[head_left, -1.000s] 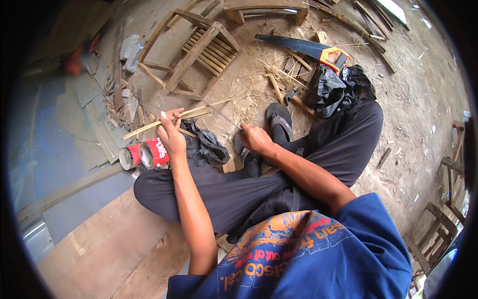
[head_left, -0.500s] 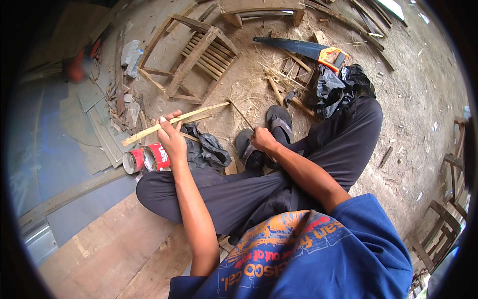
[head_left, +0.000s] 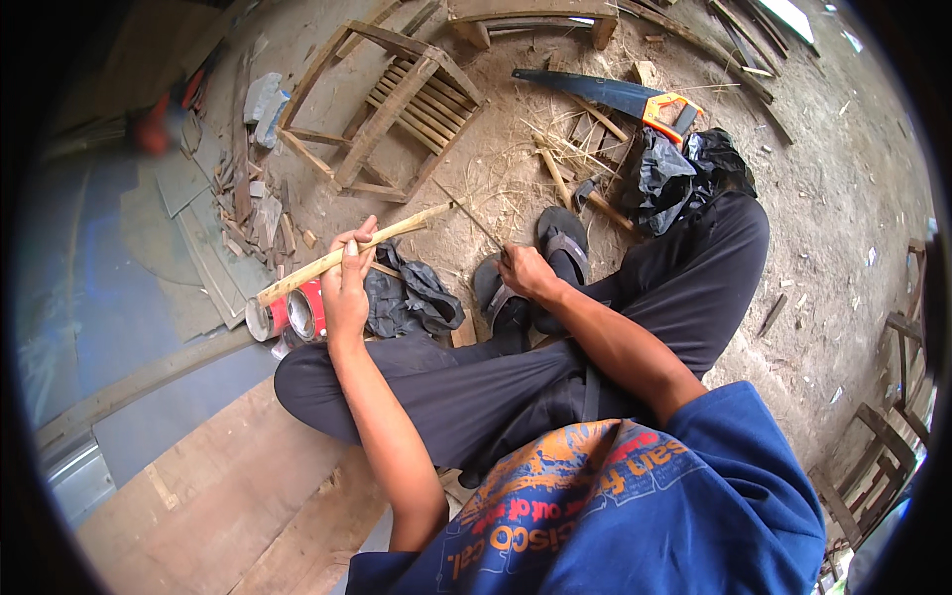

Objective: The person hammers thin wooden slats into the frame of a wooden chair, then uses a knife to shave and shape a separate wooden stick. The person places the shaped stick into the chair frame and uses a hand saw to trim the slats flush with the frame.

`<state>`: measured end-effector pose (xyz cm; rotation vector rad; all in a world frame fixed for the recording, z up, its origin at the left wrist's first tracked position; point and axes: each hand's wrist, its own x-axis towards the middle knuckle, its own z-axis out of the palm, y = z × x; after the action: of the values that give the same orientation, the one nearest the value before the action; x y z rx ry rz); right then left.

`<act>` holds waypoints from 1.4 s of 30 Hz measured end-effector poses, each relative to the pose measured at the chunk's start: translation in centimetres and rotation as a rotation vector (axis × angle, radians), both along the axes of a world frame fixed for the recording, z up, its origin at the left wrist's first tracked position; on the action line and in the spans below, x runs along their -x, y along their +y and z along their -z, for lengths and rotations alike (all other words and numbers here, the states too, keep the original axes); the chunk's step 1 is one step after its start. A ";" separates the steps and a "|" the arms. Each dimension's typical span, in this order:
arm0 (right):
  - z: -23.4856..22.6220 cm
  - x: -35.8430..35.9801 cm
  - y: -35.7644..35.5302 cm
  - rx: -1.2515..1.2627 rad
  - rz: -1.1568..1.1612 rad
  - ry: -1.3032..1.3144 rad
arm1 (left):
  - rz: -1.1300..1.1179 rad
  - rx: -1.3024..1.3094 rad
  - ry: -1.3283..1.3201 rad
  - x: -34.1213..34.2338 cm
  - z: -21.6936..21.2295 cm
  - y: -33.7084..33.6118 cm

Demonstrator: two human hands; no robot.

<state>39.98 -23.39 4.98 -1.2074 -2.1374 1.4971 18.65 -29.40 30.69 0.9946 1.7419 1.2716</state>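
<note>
My left hand (head_left: 347, 283) is closed around a pale bamboo stick (head_left: 297, 276) that runs from lower left, over two red cans, up to the right. A thin splinter of it reaches on toward the sandy ground. My right hand (head_left: 524, 272) rests by my dark sandals (head_left: 561, 236), fingers curled around something small and dark that I cannot make out. I sit cross-legged in dark trousers (head_left: 476, 387) and a blue printed shirt.
Two red cans (head_left: 290, 315) and a crumpled dark cloth (head_left: 412, 297) lie beside my knee. A wooden slatted frame (head_left: 397, 104), a handsaw with orange handle (head_left: 615, 96), a black plastic bag (head_left: 674, 174) and wood scraps lie ahead. Planks lie at lower left.
My left hand has raised the bamboo stick and tilted it more steeply up to the right. My right hand has moved slightly toward the sandals.
</note>
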 end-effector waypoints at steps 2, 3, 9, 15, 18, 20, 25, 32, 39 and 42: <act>-1.0 0.5 0.2 -0.005 0.003 -0.032 | -0.024 0.012 0.008 0.3 0.0 0.1; -1.3 0.5 0.2 -0.007 0.007 -0.049 | -0.034 0.018 0.010 0.2 0.0 0.3; 0.8 -0.3 1.1 0.239 -0.018 -0.201 | -0.274 -0.089 -0.004 1.9 1.2 0.2; -0.3 -1.7 2.6 0.045 0.213 -0.199 | -0.668 -0.413 -0.154 3.5 -3.0 -1.4; -1.3 -2.6 4.0 0.055 0.391 -0.113 | -0.702 -0.521 -0.231 3.6 -3.1 -2.0; -1.9 -2.7 5.1 0.084 0.443 -0.132 | -0.728 -0.529 -0.285 3.5 -2.8 -2.3; 5.7 -4.7 7.0 0.019 0.541 -0.134 | -0.668 -0.579 -0.406 3.1 -2.5 -1.4; 8.2 -6.0 5.8 -0.041 0.506 -0.179 | -0.628 -0.650 -0.503 2.7 -2.7 -0.8; -1.8 -5.6 7.0 0.591 0.675 0.289 | -0.680 -0.631 -0.611 2.4 -3.3 -2.0; -7.5 -9.3 9.8 0.537 0.898 0.446 | -0.649 -0.644 -0.686 0.6 -4.0 -1.0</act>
<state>49.32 -13.62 12.49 -1.5024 -0.7258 1.6683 18.02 -30.38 34.71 0.1910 1.1313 2.3403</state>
